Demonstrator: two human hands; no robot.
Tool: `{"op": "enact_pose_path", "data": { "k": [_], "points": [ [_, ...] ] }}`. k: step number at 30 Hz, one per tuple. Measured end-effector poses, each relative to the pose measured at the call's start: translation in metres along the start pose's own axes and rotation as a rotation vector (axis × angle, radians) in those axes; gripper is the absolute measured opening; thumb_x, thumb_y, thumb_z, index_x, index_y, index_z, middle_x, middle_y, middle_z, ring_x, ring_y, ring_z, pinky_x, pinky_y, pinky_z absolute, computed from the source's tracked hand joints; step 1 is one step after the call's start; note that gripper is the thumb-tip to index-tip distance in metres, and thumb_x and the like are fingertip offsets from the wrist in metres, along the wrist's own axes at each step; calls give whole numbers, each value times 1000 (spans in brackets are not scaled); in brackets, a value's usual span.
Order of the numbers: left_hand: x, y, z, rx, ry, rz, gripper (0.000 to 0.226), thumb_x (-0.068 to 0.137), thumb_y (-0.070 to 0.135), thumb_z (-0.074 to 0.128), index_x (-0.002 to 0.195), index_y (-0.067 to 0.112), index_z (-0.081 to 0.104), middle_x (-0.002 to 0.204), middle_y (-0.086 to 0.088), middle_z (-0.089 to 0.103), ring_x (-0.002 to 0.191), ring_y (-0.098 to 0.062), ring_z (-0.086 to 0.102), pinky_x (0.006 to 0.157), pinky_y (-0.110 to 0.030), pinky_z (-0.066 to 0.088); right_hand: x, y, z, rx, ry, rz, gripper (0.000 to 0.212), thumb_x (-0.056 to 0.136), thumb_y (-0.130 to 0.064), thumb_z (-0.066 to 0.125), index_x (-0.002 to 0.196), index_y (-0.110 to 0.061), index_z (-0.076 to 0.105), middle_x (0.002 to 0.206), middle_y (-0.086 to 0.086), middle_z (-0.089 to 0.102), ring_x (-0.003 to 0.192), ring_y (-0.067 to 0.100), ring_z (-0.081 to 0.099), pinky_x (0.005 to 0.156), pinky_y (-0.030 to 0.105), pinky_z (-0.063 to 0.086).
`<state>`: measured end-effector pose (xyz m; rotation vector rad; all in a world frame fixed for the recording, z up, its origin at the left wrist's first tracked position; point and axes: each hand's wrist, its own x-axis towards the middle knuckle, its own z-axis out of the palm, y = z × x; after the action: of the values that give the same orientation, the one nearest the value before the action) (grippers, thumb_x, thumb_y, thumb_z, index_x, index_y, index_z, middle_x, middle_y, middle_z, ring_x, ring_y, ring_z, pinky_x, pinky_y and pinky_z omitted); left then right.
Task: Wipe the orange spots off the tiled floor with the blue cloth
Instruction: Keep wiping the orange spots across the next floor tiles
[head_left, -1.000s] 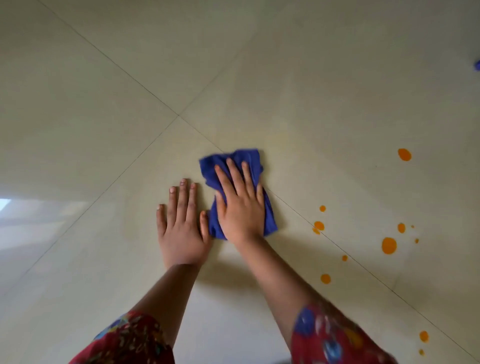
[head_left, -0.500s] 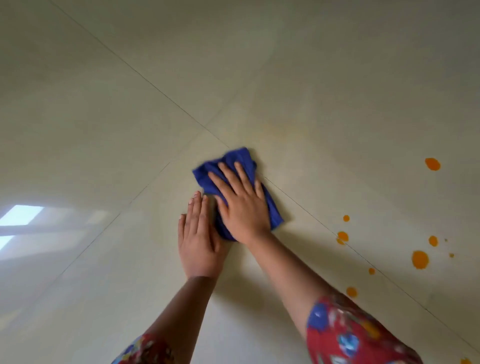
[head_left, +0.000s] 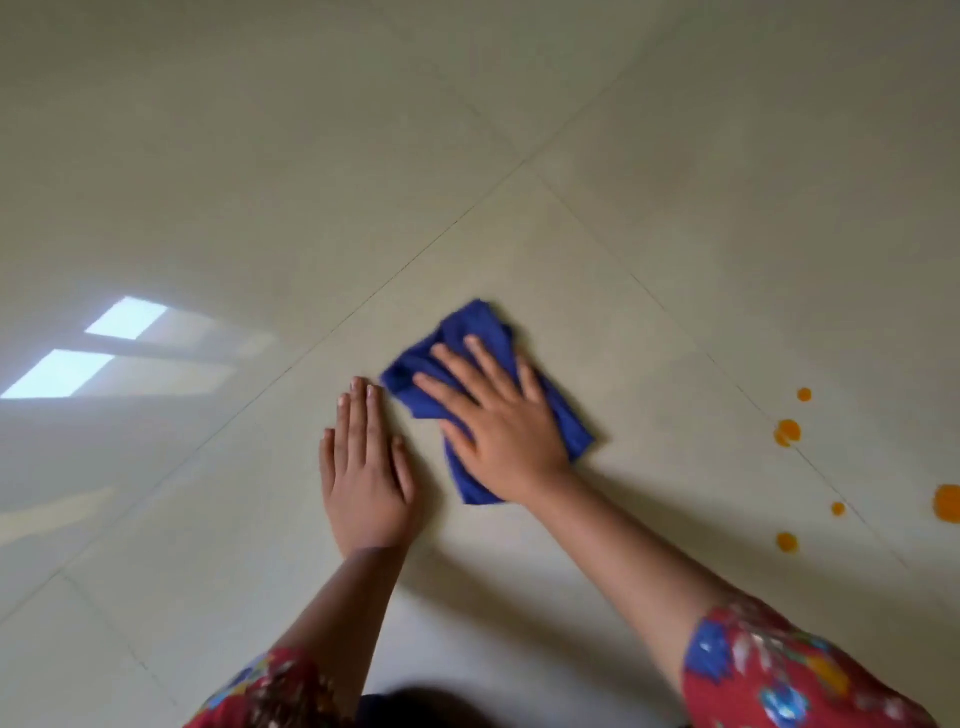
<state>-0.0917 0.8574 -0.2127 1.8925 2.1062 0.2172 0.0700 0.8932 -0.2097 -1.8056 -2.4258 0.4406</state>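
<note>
**Cloth pressed flat, spots off to the right**

The right hand (head_left: 506, 431) is pressing spread fingers on the blue cloth (head_left: 558, 410), crumpled on the tiled floor (head_left: 649, 182). The left hand (head_left: 366, 467) is lying flat, holding nothing. Orange spots (head_left: 787, 432) are sitting well apart rightward. No writing is showing.

Tiled floor (head_left: 675, 182), blue cloth (head_left: 561, 415), orange spots (head_left: 787, 432)

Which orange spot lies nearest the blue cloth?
The mid-sized orange spot on the grout line, closest to the blue cloth.
</note>
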Motion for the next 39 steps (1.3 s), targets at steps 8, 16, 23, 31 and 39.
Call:
{"op": "enact_pose_path", "data": {
  "k": [8,16,23,31,39],
  "points": [
    [0,0,-1,3,-16,9,58,97,26,27,153,16,22,161,1,18,148,-13,14,119,-33,10,74,19,-19,12,111,498,54,94,-43,36,148,-38,31,160,-6,22,149,23,14,114,51,15],
    [-1,3,-3,25,-60,4,58,97,24,25,153,12,19,162,-4,15,149,-18,12,119,-35,6,-99,26,-4,-72,57,429,52,95,-45,38,146,-37,36,158,-7,26,147,21,21,110,51,25],
    [-9,49,-18,-178,-5,69,50,86,-2,47,134,10,51,160,-8,22,149,-25,15,118,-40,8,-73,14,0,-37,75,469,56,94,-44,38,149,-34,31,159,-2,25,148,25,18,111,51,26],
    [-42,105,6,-150,-441,144,72,97,40,33,152,26,-11,157,4,-25,144,-16,-28,116,-40,-17,-150,85,-27,-79,2,708,56,99,-46,34,151,-31,25,161,0,18,149,27,13,112,50,26],
    [-39,102,11,13,-673,208,97,88,58,46,136,39,-36,139,5,-51,124,-14,-51,111,-50,-21,-223,54,-10,-43,-122,335,61,97,-49,32,153,-38,11,163,-5,8,150,23,5,111,53,26]
  ]
}}
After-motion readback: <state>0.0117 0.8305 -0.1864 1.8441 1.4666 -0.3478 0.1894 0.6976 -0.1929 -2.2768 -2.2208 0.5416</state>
